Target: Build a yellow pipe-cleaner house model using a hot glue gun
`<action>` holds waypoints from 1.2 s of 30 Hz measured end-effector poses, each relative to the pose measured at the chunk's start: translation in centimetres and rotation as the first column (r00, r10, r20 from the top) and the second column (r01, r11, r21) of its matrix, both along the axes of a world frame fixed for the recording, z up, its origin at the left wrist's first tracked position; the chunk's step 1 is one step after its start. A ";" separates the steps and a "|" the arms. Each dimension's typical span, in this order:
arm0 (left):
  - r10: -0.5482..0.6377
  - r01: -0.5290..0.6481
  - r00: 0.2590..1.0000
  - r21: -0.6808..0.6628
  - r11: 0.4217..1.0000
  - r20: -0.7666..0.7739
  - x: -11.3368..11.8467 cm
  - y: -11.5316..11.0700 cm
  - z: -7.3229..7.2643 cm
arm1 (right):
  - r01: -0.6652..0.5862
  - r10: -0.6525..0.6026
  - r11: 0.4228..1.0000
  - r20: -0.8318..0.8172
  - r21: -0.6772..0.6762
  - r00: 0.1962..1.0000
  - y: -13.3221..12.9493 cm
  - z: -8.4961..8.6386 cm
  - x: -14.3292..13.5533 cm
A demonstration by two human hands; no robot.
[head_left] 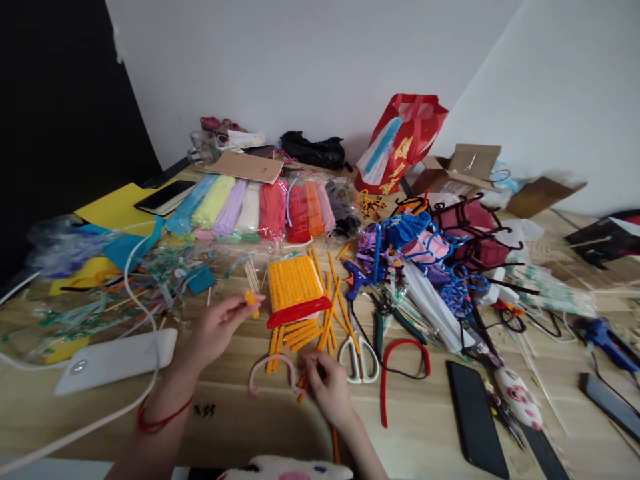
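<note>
My left hand (223, 327) is raised left of the middle, its fingertips pinching a short orange folded pipe cleaner (252, 303). Near the table's front my right hand (327, 387) is closed with fingertips around an orange pipe cleaner (301, 385); part of it is hidden by the hand. Between and beyond the hands rests a block covered in orange pipe cleaner rows (296, 281) with a red band (299, 311) along its near edge. Several cut orange pieces (303, 333) lie before it. A bent pink pipe cleaner (273, 359) curves beside my right hand.
White-handled scissors (359, 363), green-handled pliers (380, 327) and a blue glue gun (356, 280) lie on the right. Bundles of coloured pipe cleaners (250, 207) line the back. A white power bank (117, 360) with a cable is at left, a black phone (475, 417) at right.
</note>
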State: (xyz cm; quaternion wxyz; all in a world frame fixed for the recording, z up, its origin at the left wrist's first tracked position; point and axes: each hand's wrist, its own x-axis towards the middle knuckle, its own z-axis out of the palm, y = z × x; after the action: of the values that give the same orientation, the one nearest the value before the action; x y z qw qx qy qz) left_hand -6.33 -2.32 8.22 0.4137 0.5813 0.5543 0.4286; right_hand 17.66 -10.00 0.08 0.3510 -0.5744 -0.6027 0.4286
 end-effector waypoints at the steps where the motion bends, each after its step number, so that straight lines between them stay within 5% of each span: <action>1: 0.035 -0.036 0.999 0.059 0.998 0.004 0.3 0.8 0.3 | -0.005 0.005 1.000 0.000 0.001 1.000 0.0 0.1 0.0; 6: 0.089 -0.105 0.991 0.174 0.979 0.098 2.0 5.0 1.2 | -0.024 0.024 0.999 0.009 0.040 1.000 0.5 0.7 -0.4; 12: 0.001 -0.011 0.999 0.275 0.961 0.037 2.4 8.9 -0.5 | -0.063 0.048 0.996 0.200 0.067 0.979 1.3 1.5 -3.8; 17: -0.075 0.075 0.997 0.287 0.955 -0.012 1.7 10.5 -1.3 | -0.061 0.089 0.996 0.552 -0.069 0.829 2.4 2.4 -6.7; 22: -0.120 0.120 0.993 0.280 0.952 -0.018 1.5 11.0 -1.0 | -0.016 0.140 0.981 0.652 -0.193 0.745 3.4 3.0 -8.1; 27: -0.135 0.141 0.990 0.312 0.940 -0.041 1.6 10.9 -0.9 | 0.018 0.123 0.972 0.577 -0.233 0.807 4.2 2.5 -8.7; 31: -0.165 0.168 0.986 0.300 0.939 -0.036 1.5 11.0 -1.0 | 0.028 0.072 0.963 0.356 -0.269 0.932 4.6 1.3 -8.8; 36: -0.182 0.198 0.980 0.303 0.932 -0.080 1.2 11.6 -1.2 | -0.058 0.078 0.978 0.096 -0.199 0.992 4.1 0.6 -7.6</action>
State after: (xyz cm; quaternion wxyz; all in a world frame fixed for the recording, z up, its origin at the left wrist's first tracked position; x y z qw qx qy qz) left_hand -5.10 9.28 7.06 0.3429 0.7003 0.4319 0.4532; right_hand 10.11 -5.91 0.66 0.2465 -0.6063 -0.5943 0.4673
